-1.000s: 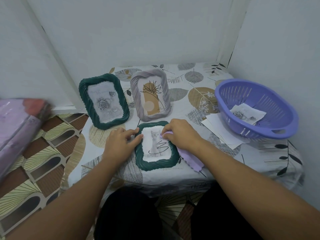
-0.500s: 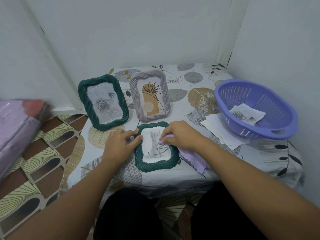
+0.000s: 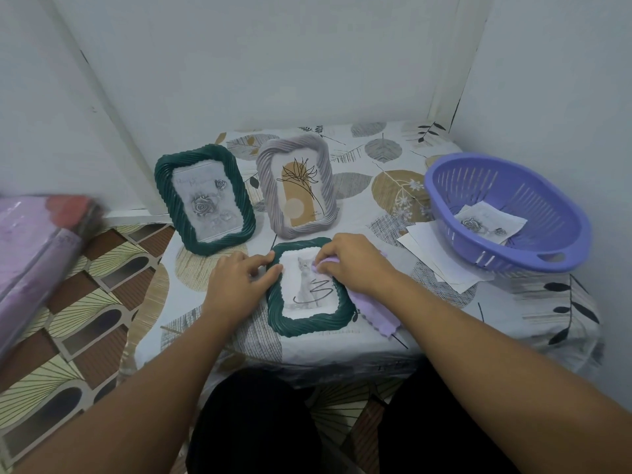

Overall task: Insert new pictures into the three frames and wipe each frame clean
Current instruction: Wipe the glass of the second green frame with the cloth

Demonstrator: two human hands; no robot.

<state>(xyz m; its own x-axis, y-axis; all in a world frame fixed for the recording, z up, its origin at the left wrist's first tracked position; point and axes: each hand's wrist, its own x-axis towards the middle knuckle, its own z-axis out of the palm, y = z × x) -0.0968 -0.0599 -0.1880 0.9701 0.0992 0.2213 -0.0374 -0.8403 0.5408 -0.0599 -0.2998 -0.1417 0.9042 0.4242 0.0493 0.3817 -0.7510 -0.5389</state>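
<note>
A small green frame (image 3: 309,289) holding a cat picture is laid flat near the front edge of the table (image 3: 359,340), which is covered by a leaf-patterned cloth. The frame's left rim is steadied by the left hand (image 3: 239,283), whose fingers are curled against the rim with the thumb lying along it. A lilac cloth (image 3: 371,311) is pinched under the curled fingers of the right hand (image 3: 355,263) and pressed onto the upper right of the glass, the cloth's free end being trailed over the frame's right rim onto the table. Behind it, two frames are stood upright and tilted back: a larger green frame (image 3: 205,200) with a rose picture on the left, and a grey frame (image 3: 297,186) with a line-drawn flower just beside it on the right. A purple basket (image 3: 506,213) is set at the table's right side, with a rose print (image 3: 489,224) lying inside it. Loose white sheets (image 3: 434,258) are partly tucked under the basket's near side. A blurred pink and purple bundle (image 3: 37,248) is seen at the far left, above the patterned floor (image 3: 85,313).
</note>
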